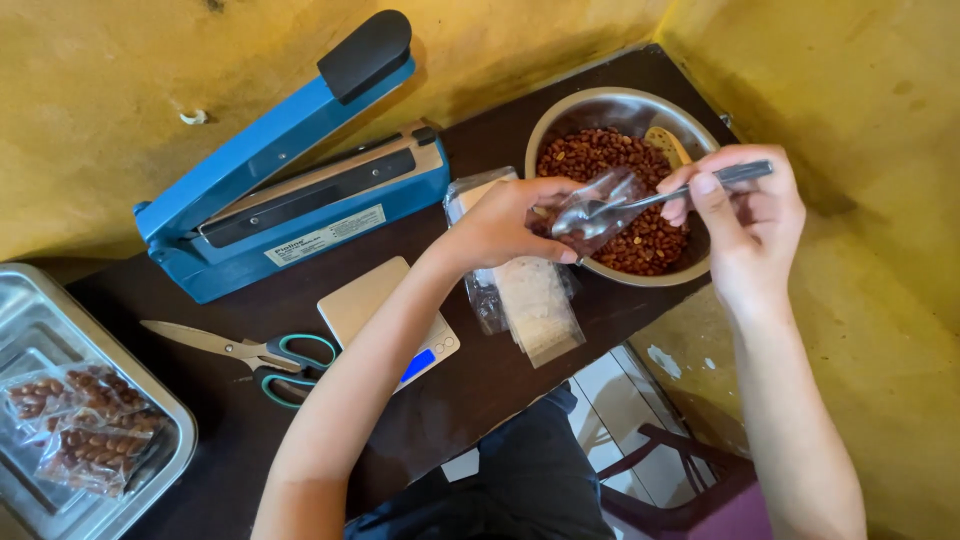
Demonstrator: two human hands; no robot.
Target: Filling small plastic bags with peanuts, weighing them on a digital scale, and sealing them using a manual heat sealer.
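My left hand point(505, 225) holds a small clear plastic bag point(600, 200) open over a steel bowl point(600, 110) full of brown peanuts point(600, 155). My right hand point(745, 215) grips a metal spoon point(655, 200), and its bowl end sits inside the bag's mouth. A wooden scoop point(668, 145) lies in the peanuts. Below my left hand a stack of empty clear bags point(530, 300) rests on the dark table point(300, 300).
A blue impulse sealer point(290, 185) stands with its arm raised at the back left. A small digital scale point(385, 320) and green-handled scissors point(260, 355) lie in front. A steel tray point(40, 330) at left holds several sealed peanut packets point(85, 425). Yellow walls surround the table.
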